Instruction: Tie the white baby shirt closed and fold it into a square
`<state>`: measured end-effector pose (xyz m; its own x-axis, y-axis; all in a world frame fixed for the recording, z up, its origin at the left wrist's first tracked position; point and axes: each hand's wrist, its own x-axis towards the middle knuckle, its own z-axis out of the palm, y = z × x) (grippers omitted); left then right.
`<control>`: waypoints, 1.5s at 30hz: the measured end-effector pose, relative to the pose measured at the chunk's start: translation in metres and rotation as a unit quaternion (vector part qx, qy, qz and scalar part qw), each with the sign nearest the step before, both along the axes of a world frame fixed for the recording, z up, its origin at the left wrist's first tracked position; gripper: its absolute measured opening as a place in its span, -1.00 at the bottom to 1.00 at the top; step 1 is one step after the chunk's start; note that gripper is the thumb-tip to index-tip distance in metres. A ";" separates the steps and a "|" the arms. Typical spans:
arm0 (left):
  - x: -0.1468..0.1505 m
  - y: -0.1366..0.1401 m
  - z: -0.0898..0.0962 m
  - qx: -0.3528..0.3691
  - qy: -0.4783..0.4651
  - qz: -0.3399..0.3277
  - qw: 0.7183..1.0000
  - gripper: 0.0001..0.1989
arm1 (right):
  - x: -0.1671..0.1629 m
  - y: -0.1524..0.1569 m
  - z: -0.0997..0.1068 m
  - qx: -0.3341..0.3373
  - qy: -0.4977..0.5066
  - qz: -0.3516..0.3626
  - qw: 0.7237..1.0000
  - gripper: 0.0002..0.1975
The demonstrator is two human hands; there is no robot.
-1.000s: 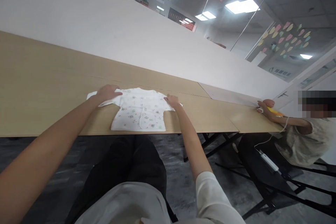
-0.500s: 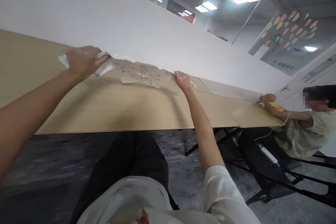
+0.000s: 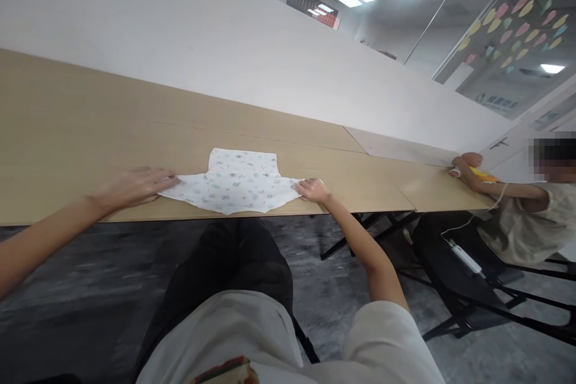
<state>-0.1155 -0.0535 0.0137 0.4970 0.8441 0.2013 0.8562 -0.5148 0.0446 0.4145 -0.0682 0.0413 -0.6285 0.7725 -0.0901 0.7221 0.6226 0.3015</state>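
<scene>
A small white baby shirt [image 3: 243, 183] with a scattered animal-like print is spread on the wooden table, close to its front edge. Its body points away from me and its sleeves reach out to both sides. My left hand [image 3: 141, 185] is closed at the end of the left sleeve, fingers together and pointing right. On the other side, my right hand [image 3: 314, 189] pinches the end of the right sleeve. The fabric lies mostly flat between the two hands.
The long wooden table [image 3: 90, 114] runs along a white wall [image 3: 180, 42]. To the right sits another person [image 3: 517, 216] with hands at a doll [image 3: 472, 160]. A black folding chair [image 3: 445, 276] between us carries a white power strip [image 3: 467, 258] with a cable.
The shirt was lifted and blurred near the wall. Both hands have brought it down and toward me, and it now lies spread on the table.
</scene>
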 end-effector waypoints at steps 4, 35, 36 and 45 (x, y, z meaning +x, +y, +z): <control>-0.012 0.005 -0.006 -0.022 -0.004 0.023 0.999 -0.45 | 0.010 0.003 -0.001 0.046 0.048 -0.092 0.994 -0.68; -0.033 -0.004 -0.030 -0.015 -0.035 0.275 0.961 -0.24 | 0.032 0.012 -0.034 0.123 0.355 -0.350 0.858 -0.52; -0.034 -0.003 -0.031 -0.013 -0.034 0.274 0.961 -0.23 | 0.033 0.011 -0.034 0.123 0.353 -0.350 0.859 -0.52; -0.034 -0.005 -0.028 -0.012 -0.030 0.271 0.962 -0.22 | 0.032 0.009 -0.032 0.122 0.354 -0.355 0.857 -0.56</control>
